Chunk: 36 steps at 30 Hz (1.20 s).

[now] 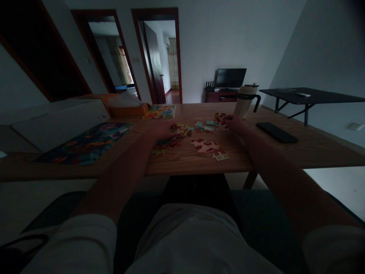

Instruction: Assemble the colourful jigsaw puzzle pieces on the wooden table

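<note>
Slanting rightward and nearer: puzzle section (205,146) (brown-spotted)

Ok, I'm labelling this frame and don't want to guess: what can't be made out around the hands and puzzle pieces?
All in the head view:
Left hand: dim and blurred, so whether it grips anything is unclear.
Right hand: too small and dark to tell whether it grips the spotted piece beside it.
Loose pieces: too small and jumbled to count.
White box: cut off by the left edge.
</note>
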### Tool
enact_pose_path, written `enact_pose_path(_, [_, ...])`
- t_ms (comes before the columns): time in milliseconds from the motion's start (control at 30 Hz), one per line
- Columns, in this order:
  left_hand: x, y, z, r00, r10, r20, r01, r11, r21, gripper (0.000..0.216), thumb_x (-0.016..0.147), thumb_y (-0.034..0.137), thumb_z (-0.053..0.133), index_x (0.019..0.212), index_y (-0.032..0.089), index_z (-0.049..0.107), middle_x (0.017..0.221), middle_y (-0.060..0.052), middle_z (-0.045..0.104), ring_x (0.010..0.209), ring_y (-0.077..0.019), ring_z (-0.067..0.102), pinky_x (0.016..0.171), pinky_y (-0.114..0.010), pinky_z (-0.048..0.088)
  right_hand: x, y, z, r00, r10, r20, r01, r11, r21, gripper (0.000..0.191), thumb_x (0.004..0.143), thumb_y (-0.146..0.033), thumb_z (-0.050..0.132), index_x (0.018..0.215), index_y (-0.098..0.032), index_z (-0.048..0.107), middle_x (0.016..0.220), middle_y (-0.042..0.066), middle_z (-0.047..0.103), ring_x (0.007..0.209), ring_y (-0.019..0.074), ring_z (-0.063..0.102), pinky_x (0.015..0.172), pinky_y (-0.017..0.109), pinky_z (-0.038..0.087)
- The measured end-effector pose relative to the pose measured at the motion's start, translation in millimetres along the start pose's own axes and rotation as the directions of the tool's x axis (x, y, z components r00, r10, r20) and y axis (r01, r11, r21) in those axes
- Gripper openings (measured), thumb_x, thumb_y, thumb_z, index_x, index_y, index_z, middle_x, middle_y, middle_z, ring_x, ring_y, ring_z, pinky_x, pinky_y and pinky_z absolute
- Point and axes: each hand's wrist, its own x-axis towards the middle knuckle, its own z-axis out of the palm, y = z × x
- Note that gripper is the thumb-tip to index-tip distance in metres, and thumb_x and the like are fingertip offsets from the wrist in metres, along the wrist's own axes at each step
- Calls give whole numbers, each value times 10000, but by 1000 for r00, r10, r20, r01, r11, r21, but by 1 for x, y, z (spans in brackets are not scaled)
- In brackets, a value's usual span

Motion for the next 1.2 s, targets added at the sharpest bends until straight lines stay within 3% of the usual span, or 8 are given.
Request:
enact_pose_path(100, [-1,2,-1,1000,-19,1,19,1000,-6,501,863,600,637,1176,212,683,1221,-100,703,1098,-260,633,921,-324,468,-10,-8,0,980,-74,185,67,997,45,103,914,-195,662,983,-175,736,987,95,775,720,153,654,627,245,518])
enact_pose_path(267, [-7,34,0,999,9,-47,-14,994,-109,515,918,571,596,1265,197,663,1293,-120,675,1121,-269,627,958,-371,479,-23,-15,3,877,-181,446,139,982,125,129,922,-240,653,962,-195,767,991,83,770,799,176,665,668,256,537])
enact_pose_path(367, [-12,68,8,989,150,10,-144,969,-202,590,882,638,643,1309,231,648,1301,-91,671,1124,-262,635,975,-366,479,-25,-16,6,850,-195,490,86,968,235,117,927,-239,644,893,-194,746,994,83,762,866,184,679,753,270,564])
enact_pose_path(533, [-15,104,22,900,426,92,-399,891,-215,678,850,639,687,1415,278,587,1410,-75,618,1270,-286,571,1079,-381,414,-30,-18,2,812,-168,559,-79,918,389,44,927,-241,644,939,-213,676,1015,68,737,847,177,686,748,295,595])
enact_pose_path(700, [-11,98,24,911,374,172,-325,910,-258,681,856,663,652,1395,249,606,1354,-92,643,1167,-277,626,989,-365,462,-34,-21,-7,809,-149,569,-36,953,302,169,864,-252,732,1029,-219,712,1066,75,736,890,184,686,660,240,574])
enact_pose_path(933, [-8,83,23,928,323,186,-261,919,-295,688,835,603,692,1409,239,589,1353,-87,659,1148,-256,644,991,-348,460,-37,-25,-8,770,-145,621,-28,965,260,182,870,-203,722,1042,-204,781,1067,72,745,924,173,692,776,241,573])
enact_pose_path(1100, [-9,79,18,934,289,211,-225,933,-280,709,819,630,688,1411,249,598,1299,-64,689,1099,-235,654,938,-311,465,-39,-24,-8,711,-138,689,-36,972,232,432,859,-228,722,1291,-221,708,915,34,722,727,148,680,578,216,553])
enact_pose_path(1200, [-8,77,16,935,285,212,-222,935,-278,728,805,643,694,1406,241,608,1286,-64,696,1077,-232,655,919,-311,466,-37,-22,-8,715,-151,682,-2,976,219,492,827,-224,741,1313,-251,675,863,3,696,668,134,651,502,194,502])
